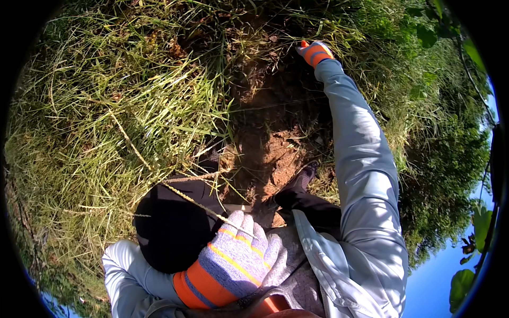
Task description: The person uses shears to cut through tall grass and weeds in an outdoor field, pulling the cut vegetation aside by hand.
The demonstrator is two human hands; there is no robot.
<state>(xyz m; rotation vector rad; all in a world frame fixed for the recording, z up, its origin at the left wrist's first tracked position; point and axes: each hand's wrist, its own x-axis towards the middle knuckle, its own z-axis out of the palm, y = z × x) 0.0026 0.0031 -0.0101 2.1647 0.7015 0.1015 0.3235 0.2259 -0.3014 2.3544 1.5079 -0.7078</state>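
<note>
My left hand (234,258), in a grey-purple knit glove with orange and yellow bands, is drawn in close to my torso beside my bent, black-clad knee (175,222). A dry grass stem with a seed head (199,204) crosses its fingers. Just beyond the fingertips shows a short pale piece, perhaps wood (238,207); whether the hand grips it is hidden. My right hand (315,53), in a matching glove, is stretched far forward with its fingers curled. It is low against the grass (350,35) at the edge of bare soil; what lies inside the fingers is hidden.
Reddish-brown bare soil (278,155) runs down the middle, partly shaded. Thick long grass (167,91) covers the left. My dark shoe (304,175) rests on the soil. Leafy bushes (441,179) stand at right, with a leafy branch (473,75) near the rim.
</note>
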